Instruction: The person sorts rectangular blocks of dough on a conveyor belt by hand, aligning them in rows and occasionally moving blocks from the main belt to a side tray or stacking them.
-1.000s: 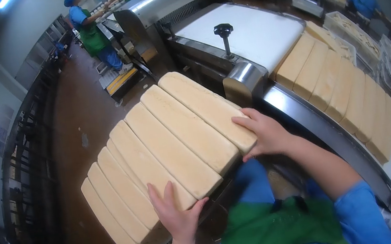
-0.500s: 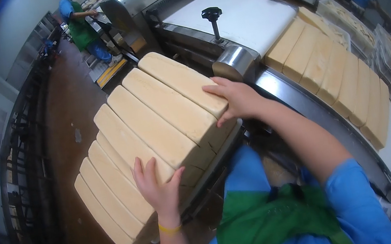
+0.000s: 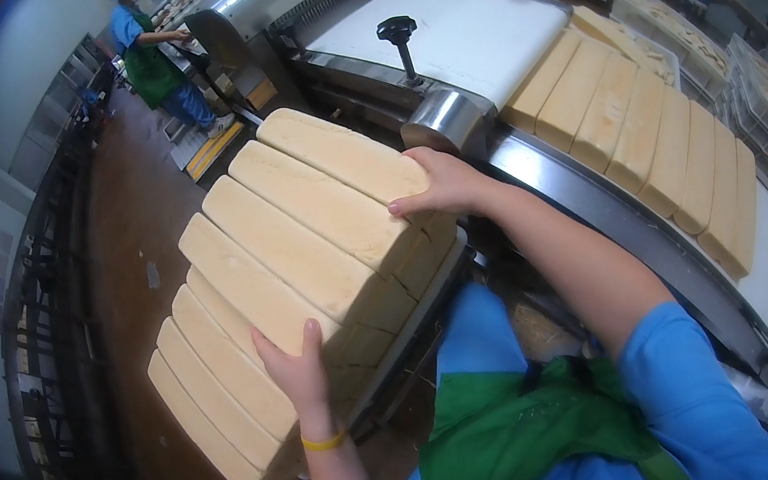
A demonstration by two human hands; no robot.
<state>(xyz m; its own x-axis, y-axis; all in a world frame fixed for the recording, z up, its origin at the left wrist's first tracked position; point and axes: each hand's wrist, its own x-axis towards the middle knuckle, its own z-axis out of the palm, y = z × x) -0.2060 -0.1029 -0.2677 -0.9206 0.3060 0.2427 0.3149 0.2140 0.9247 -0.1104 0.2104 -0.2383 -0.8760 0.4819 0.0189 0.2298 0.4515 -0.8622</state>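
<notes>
A stack of long pale bread loaves [image 3: 301, 218] stands in front of me, in layers, with a row of several on top. My left hand [image 3: 297, 372] is on the near end of the leftmost top loaf [image 3: 250, 270]; its thumb and a finger show, the other fingers are hidden. My right hand [image 3: 440, 184] grips the near end of the rightmost top loaf [image 3: 341, 152], with its thumb lying over the edge. Below the upper row, further loaves [image 3: 216, 379] stick out to the left. A tray edge [image 3: 424, 308] shows under the stack.
On my right, a row of similar loaves [image 3: 635, 123] lies on a conveyor beside a white belt [image 3: 457, 30]. A black knob [image 3: 397, 31] stands on the machine. Plastic crates [image 3: 764, 124] are at far right. A co-worker [image 3: 154, 66] in a green apron stands behind.
The view has shifted slightly. My right hand has moved a little left along the loaf end, its thumb now on the top edge. My left hand has shifted slightly left and its fingers have closed in.
</notes>
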